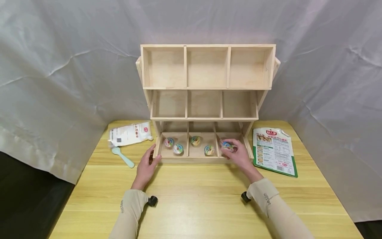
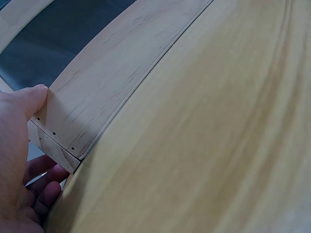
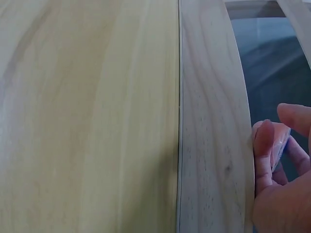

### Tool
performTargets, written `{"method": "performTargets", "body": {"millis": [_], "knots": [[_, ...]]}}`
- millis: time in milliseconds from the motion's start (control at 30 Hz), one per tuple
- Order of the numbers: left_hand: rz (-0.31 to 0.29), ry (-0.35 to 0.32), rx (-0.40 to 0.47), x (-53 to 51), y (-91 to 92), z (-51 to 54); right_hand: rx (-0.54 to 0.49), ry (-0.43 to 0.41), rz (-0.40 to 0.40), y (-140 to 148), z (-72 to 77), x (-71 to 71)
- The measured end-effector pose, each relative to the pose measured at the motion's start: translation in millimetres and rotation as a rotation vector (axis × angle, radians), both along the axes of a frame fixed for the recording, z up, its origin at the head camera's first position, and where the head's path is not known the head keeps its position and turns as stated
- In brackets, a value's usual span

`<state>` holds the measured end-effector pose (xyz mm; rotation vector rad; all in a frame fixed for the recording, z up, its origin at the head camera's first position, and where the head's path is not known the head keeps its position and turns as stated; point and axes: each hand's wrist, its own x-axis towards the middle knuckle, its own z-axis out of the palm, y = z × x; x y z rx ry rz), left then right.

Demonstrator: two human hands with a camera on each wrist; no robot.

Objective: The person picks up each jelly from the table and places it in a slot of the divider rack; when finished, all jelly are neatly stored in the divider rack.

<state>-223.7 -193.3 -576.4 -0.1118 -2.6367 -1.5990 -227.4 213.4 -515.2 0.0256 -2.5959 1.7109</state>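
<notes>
A pale wooden three-tier shelf [image 1: 206, 89] stands at the back of the table, each tier split into three compartments. At its lower left front corner, my left hand [image 1: 146, 167] grips the wood, thumb on the front board [image 2: 112, 73] and fingers round the side. In the bottom right compartment, my right hand [image 1: 238, 154] holds a small jelly cup [image 1: 227, 146] with a blue printed lid; its pinkish side [image 3: 279, 141] shows between the fingers. Two cups, a pink-lidded one [image 1: 168, 142] and a white-green one [image 1: 178, 149], sit bottom left. Two yellowish cups [image 1: 195, 141] lie bottom middle.
Left of the shelf lies a white printed packet [image 1: 129, 134], with a pale mint spoon [image 1: 123, 157] in front of it. A green-and-white pouch [image 1: 274, 151] lies flat to the right. Grey cloth [image 1: 59, 83] hangs behind and at the sides of the wooden table [image 1: 197, 199].
</notes>
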Motion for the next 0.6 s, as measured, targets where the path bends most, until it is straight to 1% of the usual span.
{"method": "performTargets", "body": {"millis": [167, 367, 500, 600], "knots": [[0.003, -0.001, -0.008, -0.1, 0.0, -0.3, 0.06, 0.007, -0.028, 1.3, 0.4, -0.1], [0.009, 0.0, -0.015, -0.5, -0.4, 0.0, 0.09, -0.003, -0.033, -2.2, 1.1, -1.5], [0.01, 0.003, -0.012, -1.0, 0.4, -1.0, 0.152, 0.011, -0.051, -1.0, 0.8, -3.8], [0.008, 0.005, -0.011, -1.0, 0.7, -1.2, 0.218, 0.031, -0.074, 2.4, -0.1, -5.6]]}}
